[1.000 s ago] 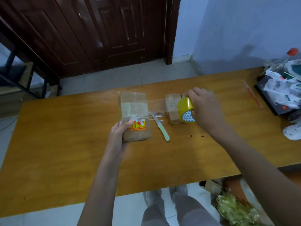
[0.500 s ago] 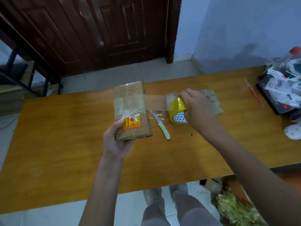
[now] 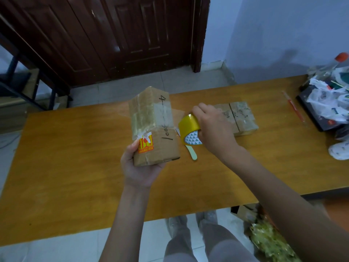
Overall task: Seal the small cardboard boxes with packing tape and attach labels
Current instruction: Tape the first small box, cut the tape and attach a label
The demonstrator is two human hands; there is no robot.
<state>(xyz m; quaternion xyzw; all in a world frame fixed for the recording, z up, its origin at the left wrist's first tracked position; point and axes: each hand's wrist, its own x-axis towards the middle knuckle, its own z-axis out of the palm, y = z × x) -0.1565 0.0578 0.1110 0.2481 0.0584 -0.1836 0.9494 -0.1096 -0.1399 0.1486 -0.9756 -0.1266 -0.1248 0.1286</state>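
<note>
Across the orange-brown wooden table (image 3: 79, 163), your left hand (image 3: 140, 167) gripped the tall brown cardboard box (image 3: 154, 127) by its lower end, lifted and tilted. Your right hand (image 3: 213, 129) clasped the yellow packing tape roll (image 3: 189, 129) just beside it, clear tape stretching between them. A second taped cardboard box (image 3: 239, 118) lay behind.
</note>
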